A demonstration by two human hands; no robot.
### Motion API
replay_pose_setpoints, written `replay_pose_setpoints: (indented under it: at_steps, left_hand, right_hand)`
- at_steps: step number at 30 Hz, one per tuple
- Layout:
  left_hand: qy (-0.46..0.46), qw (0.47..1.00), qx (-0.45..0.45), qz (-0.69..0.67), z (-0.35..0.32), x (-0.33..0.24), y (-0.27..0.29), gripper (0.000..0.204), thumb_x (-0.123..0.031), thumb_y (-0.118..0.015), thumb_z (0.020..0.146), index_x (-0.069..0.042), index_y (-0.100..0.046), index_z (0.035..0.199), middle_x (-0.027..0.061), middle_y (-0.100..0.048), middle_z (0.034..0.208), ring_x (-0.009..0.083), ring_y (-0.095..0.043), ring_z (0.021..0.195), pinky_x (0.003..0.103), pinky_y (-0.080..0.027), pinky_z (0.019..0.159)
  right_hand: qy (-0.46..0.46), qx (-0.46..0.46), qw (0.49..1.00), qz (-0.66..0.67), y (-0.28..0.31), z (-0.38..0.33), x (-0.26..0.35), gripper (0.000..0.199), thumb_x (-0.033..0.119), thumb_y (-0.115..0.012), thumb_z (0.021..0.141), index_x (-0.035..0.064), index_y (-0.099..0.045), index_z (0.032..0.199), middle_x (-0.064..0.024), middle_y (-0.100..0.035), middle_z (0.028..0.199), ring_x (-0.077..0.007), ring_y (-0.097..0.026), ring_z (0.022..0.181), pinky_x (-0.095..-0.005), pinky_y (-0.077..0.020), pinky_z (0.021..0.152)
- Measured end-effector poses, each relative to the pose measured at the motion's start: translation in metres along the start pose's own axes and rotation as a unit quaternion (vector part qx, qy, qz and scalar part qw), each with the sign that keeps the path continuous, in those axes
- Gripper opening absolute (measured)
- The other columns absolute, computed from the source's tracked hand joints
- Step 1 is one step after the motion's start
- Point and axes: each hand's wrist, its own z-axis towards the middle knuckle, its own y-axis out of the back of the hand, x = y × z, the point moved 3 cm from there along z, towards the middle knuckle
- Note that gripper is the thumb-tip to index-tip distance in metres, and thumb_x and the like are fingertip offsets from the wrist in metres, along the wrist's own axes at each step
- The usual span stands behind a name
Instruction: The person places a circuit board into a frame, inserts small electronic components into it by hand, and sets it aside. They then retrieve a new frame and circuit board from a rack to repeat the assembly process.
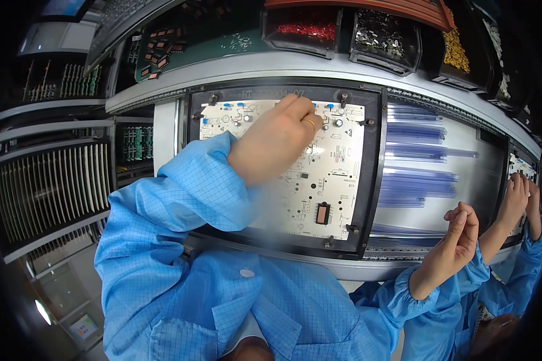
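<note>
A white circuit board (337,192) lies in a black frame fixture (372,174) in front of me. Over its upper part is my left hand (274,141), slightly blurred, with a ring on one finger. Its fingers are pinched down near the board's far edge, beside several small blue components (330,106); whatever they hold is hidden. My right hand (454,249) hovers to the right, above the near edge of the line, with curled fingers and the thumb against them. What it holds, if anything, cannot be made out. A black chip (323,213) sits on the board's lower right.
Bins of red parts (307,31), metal parts (379,36) and yellow parts (456,51) stand beyond the rail. Bundles of clear bluish strips (418,180) lie right of the fixture. A co-worker's hands (513,201) work on another board at far right. Racks (54,186) hold boards at left.
</note>
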Motion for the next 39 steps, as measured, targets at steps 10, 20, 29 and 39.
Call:
replay_pose_setpoints:
  at_steps: [10,20,29,39]
  left_hand:
    - [-0.036,0.998,-0.008,0.056,-0.002,-0.003,-0.008,0.02,0.0,-0.06,0.075,0.003,-0.06,0.095,0.0143,-0.057,0.095,0.0295,-0.055,0.09,0.035,-0.05,0.077]
    - [-0.043,0.998,-0.003,0.047,0.004,-0.005,-0.008,0.015,-0.003,-0.057,0.07,0.002,-0.059,0.084,0.0115,-0.053,0.087,0.0243,-0.051,0.088,0.029,-0.045,0.083]
    - [-0.055,0.992,0.02,0.113,-0.005,-0.016,-0.011,0.032,0.003,-0.053,0.07,0.005,-0.057,0.102,0.0156,-0.054,0.101,0.0284,-0.051,0.096,0.034,-0.047,0.083]
    - [-0.01,0.997,0.01,-0.071,-0.045,-0.031,-0.003,0.021,-0.004,-0.065,0.078,0.0,-0.058,0.097,0.0112,-0.054,0.094,0.0266,-0.053,0.092,0.032,-0.047,0.081]
  right_hand:
    - [-0.011,0.004,1.0,0.008,-0.001,0.002,-0.009,0.017,0.011,-0.053,0.095,-0.0028,-0.061,0.1,-0.0033,-0.057,0.08,-0.009,-0.049,0.074,-0.0215,-0.0399,0.072]
    - [-0.031,-0.003,0.999,0.036,0.003,0.004,-0.015,0.017,0.011,-0.054,0.095,-0.0031,-0.061,0.102,-0.0052,-0.059,0.081,-0.0098,-0.055,0.075,-0.0226,-0.0458,0.072]
    - [-0.058,0.034,0.997,0.047,-0.011,0.005,-0.014,0.015,0.003,-0.062,0.088,-0.0043,-0.062,0.101,-0.0086,-0.063,0.09,-0.0115,-0.06,0.074,-0.0234,-0.0509,0.072]
    - [-0.041,0.302,0.952,0.042,-0.08,-0.006,0.021,0.01,-0.01,-0.06,0.081,-0.0083,-0.064,0.09,-0.0117,-0.061,0.096,-0.0145,-0.061,0.073,-0.0239,-0.0521,0.068]
